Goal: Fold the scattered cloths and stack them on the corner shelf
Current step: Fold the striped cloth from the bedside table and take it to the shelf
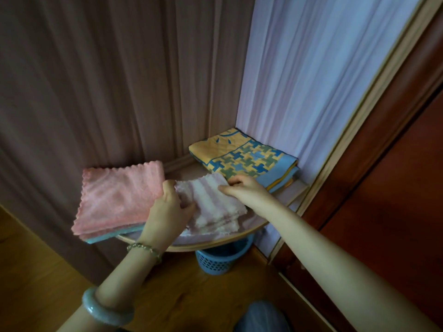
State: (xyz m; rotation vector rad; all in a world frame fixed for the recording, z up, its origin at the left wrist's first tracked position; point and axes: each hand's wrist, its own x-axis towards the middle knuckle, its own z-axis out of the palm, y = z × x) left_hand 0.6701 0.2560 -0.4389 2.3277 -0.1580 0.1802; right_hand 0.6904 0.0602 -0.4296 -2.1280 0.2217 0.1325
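A folded pink-and-white striped cloth (213, 204) lies on the rounded corner shelf (223, 240). My left hand (167, 212) grips its left edge, thumb over the fabric. My right hand (244, 189) pinches its far right corner. Left of it sits a folded pink cloth (117, 197) with a teal layer beneath, overhanging the shelf's edge. At the back right of the shelf lies a folded yellow, blue and green patterned cloth (247, 159).
Brown curtains (96, 92) hang behind the shelf and a pale lilac curtain (306, 80) to its right. A blue plastic basket (220, 258) stands on the wooden floor under the shelf. Dark red wooden panelling (395, 176) runs along the right.
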